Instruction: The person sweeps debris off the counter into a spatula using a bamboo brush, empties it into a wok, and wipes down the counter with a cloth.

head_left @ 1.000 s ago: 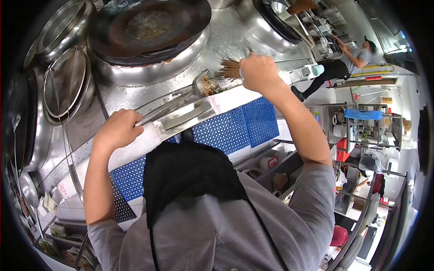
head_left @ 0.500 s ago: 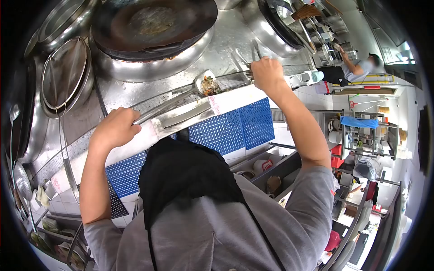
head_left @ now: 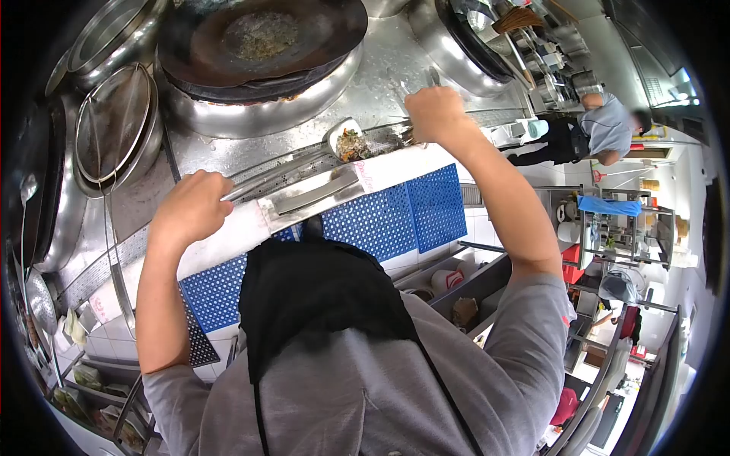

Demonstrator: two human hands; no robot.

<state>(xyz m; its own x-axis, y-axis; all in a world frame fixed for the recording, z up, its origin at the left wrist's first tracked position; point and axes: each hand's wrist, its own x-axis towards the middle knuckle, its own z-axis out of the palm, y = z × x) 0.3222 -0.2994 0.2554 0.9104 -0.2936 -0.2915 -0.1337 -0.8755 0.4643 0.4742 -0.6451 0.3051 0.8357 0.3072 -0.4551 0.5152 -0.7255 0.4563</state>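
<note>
My left hand (head_left: pixel 190 209) is closed around the handle end of a metal ladle (head_left: pixel 285 172), which lies along the perforated drain strip at the stove's front edge. Wet food scraps (head_left: pixel 350 145) sit in and beside the ladle's bowl. To the right of the bowl, my right hand (head_left: pixel 436 115) is a closed fist over the same strip, gripping the bamboo brush, whose bristles are mostly hidden beneath the hand. Behind the ladle a dark wok (head_left: pixel 262 38) rests on a round steel burner ring (head_left: pixel 266 118).
Round strainers (head_left: pixel 114 125) lie on a pot at the left. A second wok ring (head_left: pixel 449 57) stands at the upper right. Blue perforated mats (head_left: pixel 372 216) cover part of the floor below the counter. Another person (head_left: pixel 604 125) in a grey top stands in the background at right.
The brush's bristles, spread left of my right hand a second ago, are now mostly hidden under it. My left hand has shifted slightly. The background person has changed posture.
</note>
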